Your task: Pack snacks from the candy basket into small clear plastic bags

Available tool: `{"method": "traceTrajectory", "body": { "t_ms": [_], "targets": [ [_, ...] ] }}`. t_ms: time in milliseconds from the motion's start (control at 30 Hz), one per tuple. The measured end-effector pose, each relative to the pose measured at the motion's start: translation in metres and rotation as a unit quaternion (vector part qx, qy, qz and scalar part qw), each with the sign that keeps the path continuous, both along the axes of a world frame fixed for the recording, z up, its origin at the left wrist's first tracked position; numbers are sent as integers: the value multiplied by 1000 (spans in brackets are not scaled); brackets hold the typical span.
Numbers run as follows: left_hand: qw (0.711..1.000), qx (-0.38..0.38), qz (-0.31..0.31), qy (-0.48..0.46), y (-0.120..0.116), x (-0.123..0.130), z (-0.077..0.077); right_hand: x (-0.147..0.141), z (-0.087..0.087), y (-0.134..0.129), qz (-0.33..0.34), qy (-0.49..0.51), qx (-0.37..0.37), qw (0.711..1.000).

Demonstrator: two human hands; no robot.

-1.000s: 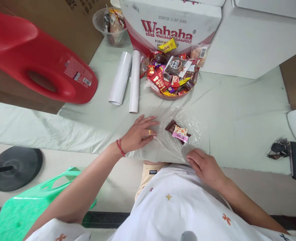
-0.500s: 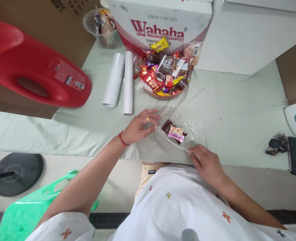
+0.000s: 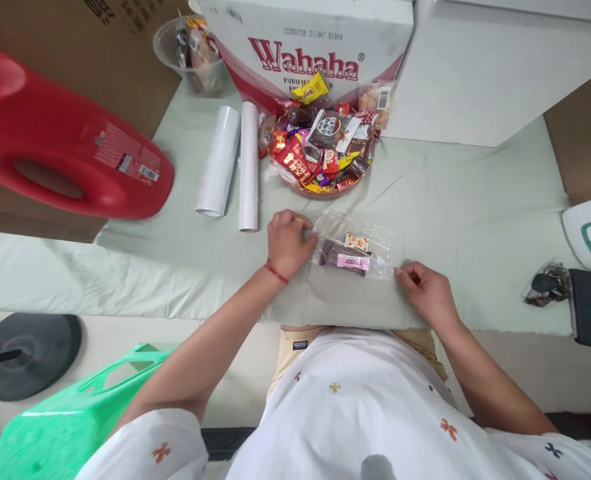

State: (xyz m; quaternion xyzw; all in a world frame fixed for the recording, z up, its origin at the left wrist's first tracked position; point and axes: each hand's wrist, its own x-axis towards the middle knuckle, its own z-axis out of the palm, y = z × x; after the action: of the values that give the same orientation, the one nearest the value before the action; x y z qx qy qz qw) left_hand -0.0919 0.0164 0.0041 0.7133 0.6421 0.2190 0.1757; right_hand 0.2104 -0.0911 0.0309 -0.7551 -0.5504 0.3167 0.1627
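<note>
A clear plastic bag (image 3: 381,248) lies on the cloth in front of me. Inside it are a dark brown wrapped snack (image 3: 329,254), a pink label (image 3: 354,262) lettered KENSSY, and a small cream packet (image 3: 357,241) with orange marks. At the bag's left corner, my left hand (image 3: 289,241) pinches the plastic, thumb against bent fingers. My right hand (image 3: 424,290) grips the right corner between thumb and forefinger, its other fingers curled. Both hands rest close to the table surface, the bag stretched between them.
Behind the bag stands a bowl (image 3: 320,193) heaped with wrapped snacks, before a Wahaha carton (image 3: 320,40). Two white rolls (image 3: 219,163) and a red jug (image 3: 75,147) are on the left. Keys (image 3: 547,285) and a phone (image 3: 589,307) lie at the right edge.
The bag's near edge has gone from raised to lying flatter, farther from my body. My right hand moved right and away from me; my left fingers curled in. The snacks inside shifted.
</note>
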Motion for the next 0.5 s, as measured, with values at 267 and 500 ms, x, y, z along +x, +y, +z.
{"method": "traceTrajectory", "body": {
  "t_ms": [267,500],
  "targets": [
    [990,138,0,-31,-19,-10,17,13,20,39,47,-44,118,991],
    [938,247,-243,-11,-51,21,26,-21,-4,117,258,-141,185,938]
  ]
}}
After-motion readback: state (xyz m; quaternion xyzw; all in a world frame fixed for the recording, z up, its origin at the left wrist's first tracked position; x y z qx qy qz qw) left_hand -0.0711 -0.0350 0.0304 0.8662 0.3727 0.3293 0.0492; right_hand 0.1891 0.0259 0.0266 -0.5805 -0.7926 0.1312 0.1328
